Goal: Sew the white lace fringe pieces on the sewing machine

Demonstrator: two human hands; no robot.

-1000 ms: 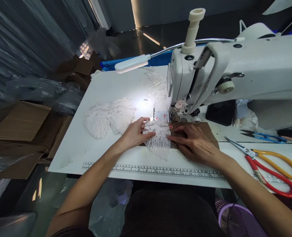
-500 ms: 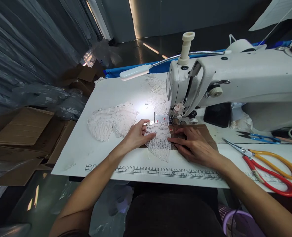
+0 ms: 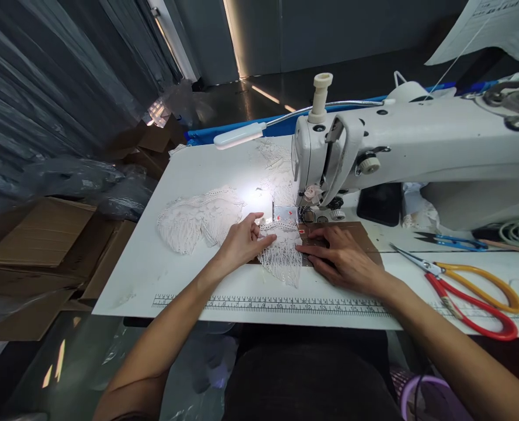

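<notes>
A white lace piece with a fringed lower edge (image 3: 280, 257) lies just in front of the sewing machine's needle area, partly on a brown board (image 3: 364, 237). My left hand (image 3: 241, 241) is at its left edge, thumb resting on the lace and index finger held apart from the thumb, the other fingers curled. On the board, my right hand (image 3: 341, 257) lies with fingers spread, its fingertips touching the lace's right edge. The white sewing machine (image 3: 400, 140) stands over the back of the work. Its presser foot is hard to make out.
More white lace (image 3: 198, 219) lies to the left, and another piece (image 3: 277, 166) behind. Red-and-yellow-handled scissors (image 3: 465, 292), blue snips (image 3: 456, 241) and a dark phone-like slab (image 3: 379, 203) are at the right. A lamp (image 3: 239, 135) lights the table; a printed ruler (image 3: 272, 306) runs along its front.
The camera view has turned slightly, so the machine and scissors appear a little further left. Both hands and the lace hold nearly the same positions.
</notes>
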